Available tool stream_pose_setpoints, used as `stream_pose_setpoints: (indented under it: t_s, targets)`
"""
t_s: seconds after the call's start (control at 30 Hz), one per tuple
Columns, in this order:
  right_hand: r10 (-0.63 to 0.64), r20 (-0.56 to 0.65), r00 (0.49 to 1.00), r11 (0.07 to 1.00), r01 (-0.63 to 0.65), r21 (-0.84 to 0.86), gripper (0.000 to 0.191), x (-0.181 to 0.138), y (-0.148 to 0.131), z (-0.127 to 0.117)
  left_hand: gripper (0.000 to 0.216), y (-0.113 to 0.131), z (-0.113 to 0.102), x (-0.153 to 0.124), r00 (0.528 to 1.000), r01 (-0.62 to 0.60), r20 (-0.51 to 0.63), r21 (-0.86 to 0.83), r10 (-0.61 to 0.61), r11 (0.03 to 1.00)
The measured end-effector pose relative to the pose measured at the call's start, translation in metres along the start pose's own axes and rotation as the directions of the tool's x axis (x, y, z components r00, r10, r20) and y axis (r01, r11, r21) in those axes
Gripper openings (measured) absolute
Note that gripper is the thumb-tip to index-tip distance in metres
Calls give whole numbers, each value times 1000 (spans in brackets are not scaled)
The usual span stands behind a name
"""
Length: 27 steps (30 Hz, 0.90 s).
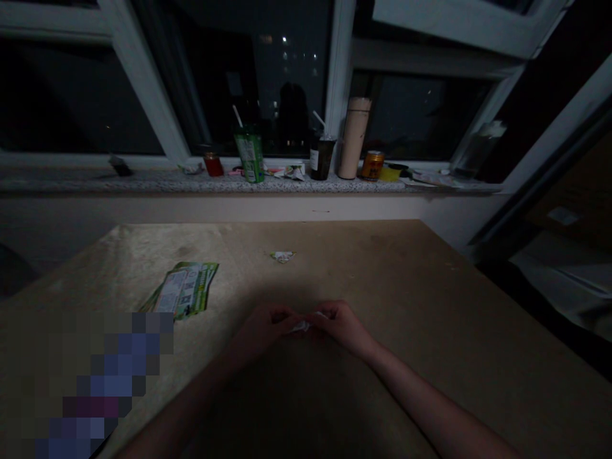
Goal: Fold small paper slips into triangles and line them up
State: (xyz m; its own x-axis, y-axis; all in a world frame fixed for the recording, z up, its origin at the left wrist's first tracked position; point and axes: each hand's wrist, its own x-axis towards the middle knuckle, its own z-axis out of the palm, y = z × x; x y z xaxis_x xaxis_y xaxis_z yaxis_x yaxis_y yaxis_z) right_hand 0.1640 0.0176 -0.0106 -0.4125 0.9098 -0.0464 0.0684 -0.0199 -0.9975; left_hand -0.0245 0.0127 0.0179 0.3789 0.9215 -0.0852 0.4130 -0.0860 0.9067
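Note:
Both my hands meet low over the middle of the table, their fingers pinched on a small whitish piece of folded paper (pixel 301 326). My left hand (pixel 268 322) grips it from the left with thumb and fingers closed. From the other side, my right hand (pixel 340 322) pinches its right end. Most of the paper is hidden by my fingers, and the dim light blurs its detail. Beyond my hands lies a small triangular piece of printed paper (pixel 284 256). To the left is a stack of green printed packets (pixel 189 288).
A blurred-out blue object (pixel 117 370) lies at the table's (pixel 382 268) near left. Behind the table, the window sill (pixel 157 182) carries a green cup (pixel 249 156), a dark cup (pixel 321 156), a pink flask (pixel 354 137), an orange can (pixel 372 166) and a red jar (pixel 213 164).

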Motion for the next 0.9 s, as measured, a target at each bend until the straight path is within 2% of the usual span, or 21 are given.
stream_pose_setpoints:
  t_s: [0.1,0.2,0.37,0.47,0.6,0.77,0.9]
  targets:
    - [-24,14,1000,1000,24,-5,35,0,-1,-1,26,-2,-2,1,1000,7,6,15,-7,1000]
    - [-25,-4,1000,1000,25,-8,34,0,-2,-1,30,-4,-2,0,998,17,54,27,-18,1000]
    - [-33,50,998,999,33,3,31,1,1,-3,34,-5,-2,0,992,13,128,29,-16,999]
    - [-52,42,998,999,53,-8,31,1,3,-3,34,-6,-3,1,988,5,151,35,-11,999]
    - [-82,52,995,997,81,14,34,0,3,-4,34,-4,-3,0,988,1,155,42,-7,999]
    - [-65,66,996,992,57,112,36,-1,1,-3,34,1,-1,-3,986,27,163,25,-30,999]
    - [-63,19,998,994,61,91,35,0,-1,-1,34,2,1,-3,993,33,114,16,-34,999]
